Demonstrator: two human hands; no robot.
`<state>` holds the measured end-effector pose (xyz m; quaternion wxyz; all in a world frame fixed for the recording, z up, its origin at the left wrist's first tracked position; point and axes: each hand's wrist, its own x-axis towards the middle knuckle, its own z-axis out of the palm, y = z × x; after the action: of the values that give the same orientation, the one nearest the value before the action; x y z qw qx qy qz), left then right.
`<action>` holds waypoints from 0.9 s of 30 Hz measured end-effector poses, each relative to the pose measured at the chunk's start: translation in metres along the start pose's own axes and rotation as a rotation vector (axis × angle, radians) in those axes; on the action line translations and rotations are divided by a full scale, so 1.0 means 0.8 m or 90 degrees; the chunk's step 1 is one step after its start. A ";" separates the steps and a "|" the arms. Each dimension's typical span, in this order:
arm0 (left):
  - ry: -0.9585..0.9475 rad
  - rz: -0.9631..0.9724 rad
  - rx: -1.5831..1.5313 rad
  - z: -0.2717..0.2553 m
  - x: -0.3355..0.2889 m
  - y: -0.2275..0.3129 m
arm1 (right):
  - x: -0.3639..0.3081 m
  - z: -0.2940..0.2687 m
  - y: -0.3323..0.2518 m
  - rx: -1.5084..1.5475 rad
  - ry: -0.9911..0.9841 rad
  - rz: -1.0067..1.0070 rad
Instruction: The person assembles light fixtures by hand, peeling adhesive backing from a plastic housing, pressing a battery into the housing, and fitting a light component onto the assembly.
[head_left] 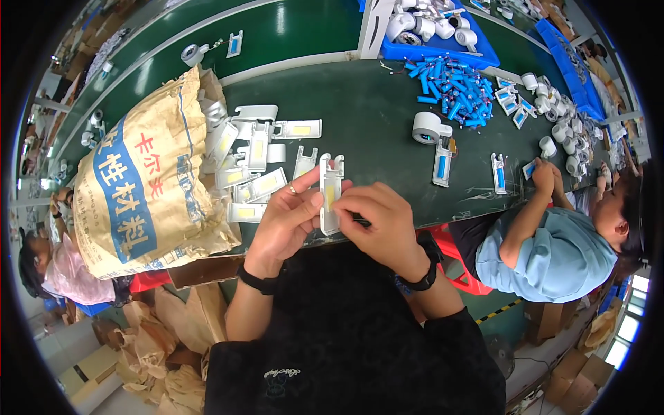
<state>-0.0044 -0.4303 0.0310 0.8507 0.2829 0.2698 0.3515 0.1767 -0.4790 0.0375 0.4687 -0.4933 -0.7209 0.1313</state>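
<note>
My left hand [285,225] grips a long white plastic housing [328,164] upright over the table's near edge, its two-pronged end pointing away from me. On the housing's face lies a yellow pad [330,194]. Curled inward, my right hand [379,220] has its fingertips pinched against the pad's right side; whatever is between them is too small to make out. To the left, a loose pile of similar white housings [259,149], several with yellow pads, spreads beside a large brown paper sack [138,180].
Blue cylindrical batteries [449,88] lie heaped at the back right, before a blue bin [443,50] of white round-headed parts. A joined white unit [430,128] and a housing with a blue battery [499,173] rest nearer. At right, a person in light blue [553,252] handles similar parts.
</note>
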 end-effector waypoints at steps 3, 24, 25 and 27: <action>-0.014 -0.027 -0.013 -0.006 -0.001 -0.004 | -0.001 -0.004 0.002 0.150 0.015 0.221; 0.014 -0.004 -0.007 0.011 0.038 -0.039 | 0.107 -0.141 0.238 -0.300 0.058 0.330; 0.022 0.000 -0.008 0.014 0.037 -0.036 | 0.117 -0.135 0.269 -0.342 0.038 0.319; 0.043 0.022 -0.002 0.009 0.029 -0.033 | 0.140 -0.108 0.293 -0.446 -0.033 0.380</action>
<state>0.0264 -0.4305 0.0120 0.8353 0.2741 0.2928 0.3759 0.3756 -0.2968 -0.0086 0.1972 -0.8044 -0.5600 0.0213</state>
